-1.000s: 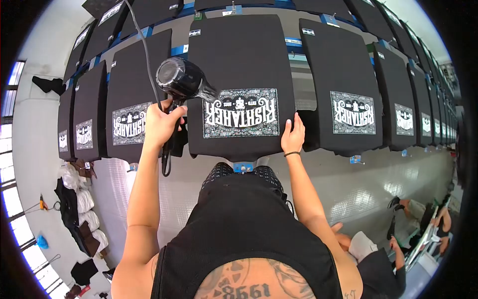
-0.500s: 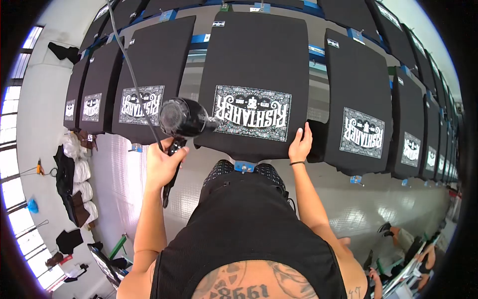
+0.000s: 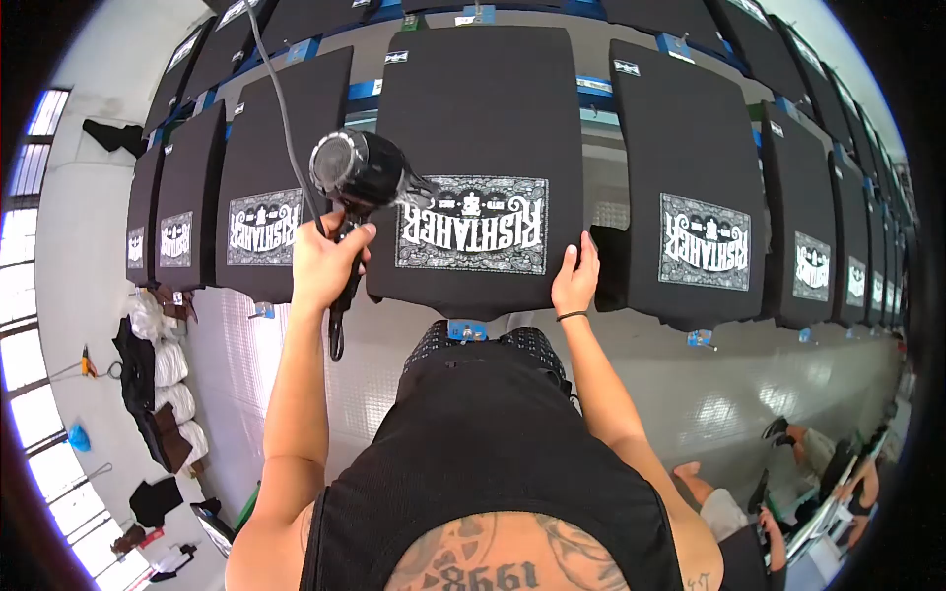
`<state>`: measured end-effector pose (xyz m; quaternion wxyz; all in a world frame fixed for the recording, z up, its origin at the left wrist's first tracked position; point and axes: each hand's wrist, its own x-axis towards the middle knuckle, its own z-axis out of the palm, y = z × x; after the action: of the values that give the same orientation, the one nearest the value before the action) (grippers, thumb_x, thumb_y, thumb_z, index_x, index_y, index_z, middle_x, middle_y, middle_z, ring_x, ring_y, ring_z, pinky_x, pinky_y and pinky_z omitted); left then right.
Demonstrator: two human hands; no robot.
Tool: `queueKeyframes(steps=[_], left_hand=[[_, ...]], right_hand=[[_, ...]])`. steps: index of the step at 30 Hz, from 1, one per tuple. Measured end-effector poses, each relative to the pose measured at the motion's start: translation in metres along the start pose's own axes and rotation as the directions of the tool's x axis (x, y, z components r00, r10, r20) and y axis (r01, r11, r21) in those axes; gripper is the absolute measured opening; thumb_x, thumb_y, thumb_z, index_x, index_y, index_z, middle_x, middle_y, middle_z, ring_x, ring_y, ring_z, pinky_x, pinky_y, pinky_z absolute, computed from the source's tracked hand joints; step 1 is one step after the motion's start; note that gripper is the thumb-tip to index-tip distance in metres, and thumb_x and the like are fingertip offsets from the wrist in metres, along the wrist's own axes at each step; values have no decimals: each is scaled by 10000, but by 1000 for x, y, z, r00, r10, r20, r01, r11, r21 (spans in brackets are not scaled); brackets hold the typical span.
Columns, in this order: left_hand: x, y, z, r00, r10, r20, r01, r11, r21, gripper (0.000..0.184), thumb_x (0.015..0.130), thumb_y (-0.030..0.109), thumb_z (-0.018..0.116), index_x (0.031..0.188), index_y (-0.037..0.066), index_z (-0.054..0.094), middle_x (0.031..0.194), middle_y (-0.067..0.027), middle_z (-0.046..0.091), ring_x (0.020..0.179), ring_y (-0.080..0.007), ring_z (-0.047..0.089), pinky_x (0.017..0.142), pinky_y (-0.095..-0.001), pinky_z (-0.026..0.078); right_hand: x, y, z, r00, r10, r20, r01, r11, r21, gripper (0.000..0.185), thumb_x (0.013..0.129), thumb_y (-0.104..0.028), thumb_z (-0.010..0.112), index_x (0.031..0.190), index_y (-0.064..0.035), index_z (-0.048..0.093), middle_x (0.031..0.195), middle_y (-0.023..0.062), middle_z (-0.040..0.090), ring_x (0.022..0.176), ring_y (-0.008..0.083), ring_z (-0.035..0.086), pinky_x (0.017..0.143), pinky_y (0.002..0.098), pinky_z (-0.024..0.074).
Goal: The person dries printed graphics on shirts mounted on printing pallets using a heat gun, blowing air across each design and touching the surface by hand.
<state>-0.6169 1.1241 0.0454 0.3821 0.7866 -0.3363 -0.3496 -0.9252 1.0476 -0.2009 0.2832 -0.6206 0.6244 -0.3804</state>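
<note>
My left hand [image 3: 330,261] is wrapped round the handle of a black hair dryer [image 3: 365,169]. The dryer's nozzle points right, over the left edge of the white print [image 3: 473,225] on a black shirt [image 3: 478,108]. That shirt lies flat over a board in front of me, and its lettering appears upside down. My right hand [image 3: 575,276] rests at the shirt's lower right edge, fingers extended and nothing held. A grey cord [image 3: 281,108] runs up from the dryer.
More black printed shirts on boards stand left [image 3: 276,167] and right [image 3: 690,167], with further rows behind. Blue brackets [image 3: 467,331] hold the boards. Bundled white and dark cloth [image 3: 169,364] lies far left. Other people [image 3: 729,512] are at the lower right.
The view has swung and the boards have shifted in it. Compared with half a second ago, the dryer's nozzle sits higher and further over the print's left edge. My right hand stays at the shirt's edge.
</note>
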Motion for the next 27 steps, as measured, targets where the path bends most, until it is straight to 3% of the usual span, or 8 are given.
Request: queueKeyframes(steps=[3,8,15,17,20,23,25,27], left_hand=[[14,11,10,999,-14,-36,14,1000,27,179,835,148,714,859,-27,682,628,-32,624,533,-72,576,499,-237,469],[6,15,16,996,22,81,-18,999,-47,170,837,131,703,876,-33,683,639,-20,626,543,-62,583,495,-223,476],[-52,-3,11,994,-78,77,82,996,-43,162,828,116,722,861,-34,670,647,-15,618,543,-66,574,497,-234,473],[-72,-2,14,991,-133,27,132,991,37,167,817,122,733,849,-29,667,633,-15,616,541,-63,569,508,-242,471],[-84,-10,13,984,-158,85,157,987,15,174,805,127,743,847,-27,673,617,-9,619,538,-64,569,504,-241,467],[-82,-5,26,981,-158,110,152,986,64,175,804,119,744,850,-33,673,620,-19,622,543,-62,572,509,-238,468],[-69,4,37,990,-96,108,97,995,-5,219,805,134,747,884,-58,677,618,-30,620,559,-65,584,514,-240,473],[-51,6,44,997,-15,77,11,998,55,304,809,133,742,998,-96,677,622,-24,617,561,-66,588,508,-242,466]], right_hand=[[0,1,1,1000,-18,-16,18,1000,7,461,1022,-281,477,1387,1,496,1343,195,554,1253,362,494,1080,421,374],[1,4,2,1000,-13,-1,13,1000,12,467,1024,-296,474,1385,-1,499,1347,197,552,1257,363,491,1080,428,370],[5,9,1,998,54,22,-57,985,161,456,1032,-292,458,1370,9,516,1347,187,556,1239,350,497,1074,425,366],[7,12,-4,998,33,49,-41,987,157,454,1032,-289,457,1368,10,518,1345,190,556,1243,350,493,1075,425,365],[17,16,-10,998,-12,55,4,990,141,445,1032,-283,455,1357,14,524,1343,192,557,1251,351,489,1078,424,361],[22,17,-14,998,-54,44,49,993,105,420,1025,-256,470,1337,18,540,1345,186,559,1248,350,496,1077,421,364],[27,17,-16,996,-78,47,72,989,126,386,1014,-230,494,1299,17,571,1346,170,564,1243,342,503,1076,416,371],[30,15,-23,995,-90,43,84,988,129,373,1009,-222,505,1285,16,582,1343,164,568,1241,338,507,1076,413,374]])
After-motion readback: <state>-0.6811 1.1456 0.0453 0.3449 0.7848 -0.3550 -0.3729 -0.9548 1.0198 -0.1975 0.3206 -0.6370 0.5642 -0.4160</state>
